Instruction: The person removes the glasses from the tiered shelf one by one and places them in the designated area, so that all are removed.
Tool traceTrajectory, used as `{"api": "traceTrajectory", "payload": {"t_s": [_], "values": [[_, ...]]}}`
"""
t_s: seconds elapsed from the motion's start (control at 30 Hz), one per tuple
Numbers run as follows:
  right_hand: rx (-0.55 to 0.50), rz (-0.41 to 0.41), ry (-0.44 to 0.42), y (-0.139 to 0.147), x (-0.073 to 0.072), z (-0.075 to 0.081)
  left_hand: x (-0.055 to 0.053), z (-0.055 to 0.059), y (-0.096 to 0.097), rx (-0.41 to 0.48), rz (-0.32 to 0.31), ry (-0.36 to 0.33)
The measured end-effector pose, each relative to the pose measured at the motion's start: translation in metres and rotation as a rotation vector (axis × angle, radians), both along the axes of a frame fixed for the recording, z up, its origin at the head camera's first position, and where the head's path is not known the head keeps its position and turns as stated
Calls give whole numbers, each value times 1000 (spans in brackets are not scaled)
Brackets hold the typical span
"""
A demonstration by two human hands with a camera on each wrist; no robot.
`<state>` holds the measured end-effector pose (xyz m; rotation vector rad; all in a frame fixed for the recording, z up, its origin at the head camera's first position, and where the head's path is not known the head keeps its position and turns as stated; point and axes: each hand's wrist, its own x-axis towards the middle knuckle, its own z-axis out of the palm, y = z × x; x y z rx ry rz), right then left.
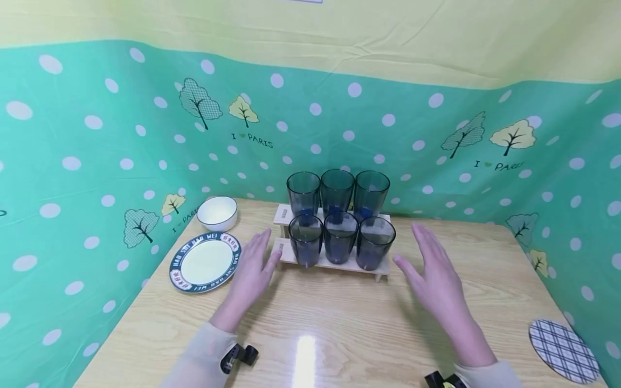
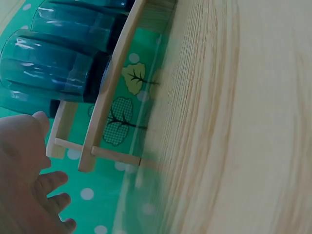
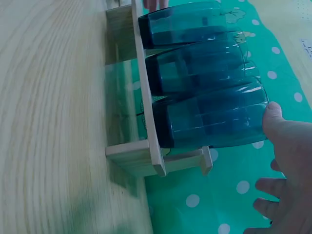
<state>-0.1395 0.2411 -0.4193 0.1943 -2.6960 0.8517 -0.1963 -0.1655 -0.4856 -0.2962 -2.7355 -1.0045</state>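
While fingers point(image 1: 430, 249) point forward, both hands point(image 1: 252, 269) point(image 1: 436, 280) flank the glasses point(image 1: 341, 237).

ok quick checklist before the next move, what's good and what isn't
1. Hands free: ok, left hand and right hand are open and hold nothing.
2. Glasses upright: ok, all six, three per tier of the wooden rack.
3. Right hand apart from the glasses: ok, the head view shows a gap.
4. Left hand apart from the rack: cannot tell, its thumb is very near the end.
5. Left hand off the plate: cannot tell, it appears right by the rim.
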Motion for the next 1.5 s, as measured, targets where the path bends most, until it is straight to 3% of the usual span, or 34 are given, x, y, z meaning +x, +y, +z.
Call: {"api": "traceTrajectory", "payload": {"t_s": [0.23,0.5,0.73,1.1,1.5], "values": [[-91,11,-33,-6,-5,6,-2,-6,5,135,-4,-51],[-255,80,-46,-17,-15,6,-4,-14,4,189,-8,-57],[-376,140,-94,-27,-22,9,-4,-21,2,242,-15,-104],[-433,170,-167,-36,-30,5,-6,-28,0,341,-40,-135],[-458,179,-183,-40,-31,2,-9,-38,0,319,-41,-164]]}}
